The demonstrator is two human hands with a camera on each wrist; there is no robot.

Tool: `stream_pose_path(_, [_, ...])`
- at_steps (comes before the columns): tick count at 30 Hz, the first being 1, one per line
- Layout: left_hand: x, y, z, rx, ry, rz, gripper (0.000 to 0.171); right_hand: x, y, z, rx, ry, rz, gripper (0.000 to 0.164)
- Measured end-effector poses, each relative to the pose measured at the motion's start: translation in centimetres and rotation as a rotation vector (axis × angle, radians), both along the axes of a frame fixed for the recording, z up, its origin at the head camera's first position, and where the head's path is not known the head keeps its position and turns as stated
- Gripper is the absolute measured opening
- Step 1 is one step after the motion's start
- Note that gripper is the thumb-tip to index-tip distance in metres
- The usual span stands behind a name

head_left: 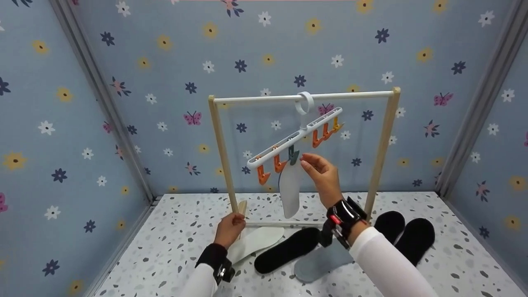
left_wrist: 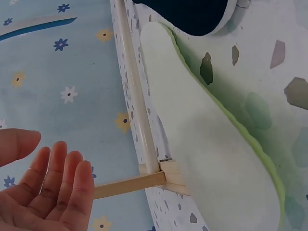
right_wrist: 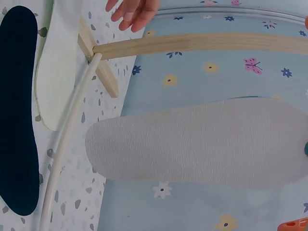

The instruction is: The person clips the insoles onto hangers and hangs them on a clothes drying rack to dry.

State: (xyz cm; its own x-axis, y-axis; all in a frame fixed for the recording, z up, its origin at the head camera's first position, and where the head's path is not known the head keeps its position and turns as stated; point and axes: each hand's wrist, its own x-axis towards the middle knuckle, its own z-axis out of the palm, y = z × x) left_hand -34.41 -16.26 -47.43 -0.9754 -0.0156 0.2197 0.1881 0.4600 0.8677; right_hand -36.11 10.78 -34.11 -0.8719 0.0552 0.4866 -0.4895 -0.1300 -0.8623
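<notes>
Clearly, hanging insole [right_wrist: 192, 144], ribbed in right wrist view, plain from head

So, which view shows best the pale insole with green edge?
The left wrist view: the pale insole is largest there, its green edge clear, though cropped below. The head view shows it smaller, beside the left hand; the right wrist view, only part, cropped above.
</notes>
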Motion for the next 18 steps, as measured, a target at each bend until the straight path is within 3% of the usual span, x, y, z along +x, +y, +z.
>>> stream_pose_path(8, [-0.1,0.7,0.0,-0.111,-0.053,-0.046,0.025,0.7,-1.2,0.2,0.038,0.038,0.031,0.032])
stream_pose_path(13, [0.0,0.8,-0.5,-0.2,-0.034,-0.066,0.027,1.0,-1.9,0.2,0.064,0.036,0.074,0.032])
stream_pose_path(18, [0.1,1.2,-1.0,-0.273,-0.026,-0.059,0.027,1.2,-2.3,0.2,0.106,0.009,0.048,0.035])
